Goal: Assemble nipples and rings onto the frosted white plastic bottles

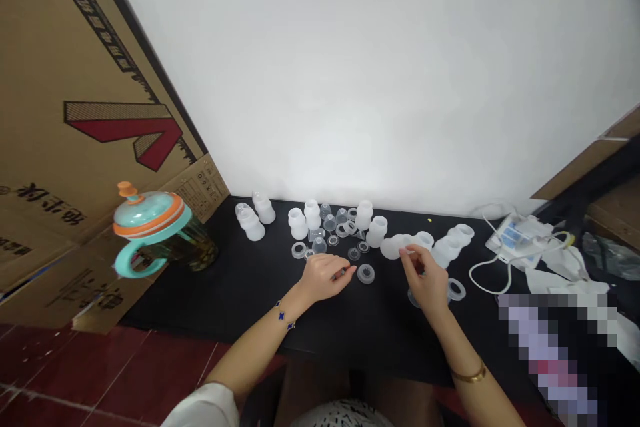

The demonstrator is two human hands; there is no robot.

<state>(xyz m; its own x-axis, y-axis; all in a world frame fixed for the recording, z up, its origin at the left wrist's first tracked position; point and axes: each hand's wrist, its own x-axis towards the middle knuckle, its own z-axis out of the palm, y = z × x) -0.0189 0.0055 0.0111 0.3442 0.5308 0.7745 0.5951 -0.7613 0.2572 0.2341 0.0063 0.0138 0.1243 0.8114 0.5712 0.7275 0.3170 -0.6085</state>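
Patterned cloth [345, 417] sits closest, right at the bottom edge, and beyond it both hands are out over the black tabletop [240, 307]! Left hand [325, 278]: curled narrow, thumb and fingers drawn in, perhaps around something small, but I cannot tell. Just beside it lies a round translucent lid [366, 273]. Right hand [426, 278]: thumb and fingertips almost pinched, near a tipped white bottle [391, 248]; whether anything sits between them, no telling from up here.

Now the danger spots! That tipped bottle could roll if a knuckle clips it, and it would likely knock its neighbours. Behind the left hand, clear domes [330, 222] and a loose ring [299, 250] crowd among the upright bottles [297, 223]; one careless sleeve could scatter them. Another ring [456, 289] lies beside the right hand, and a sideways sweep could send it sliding.
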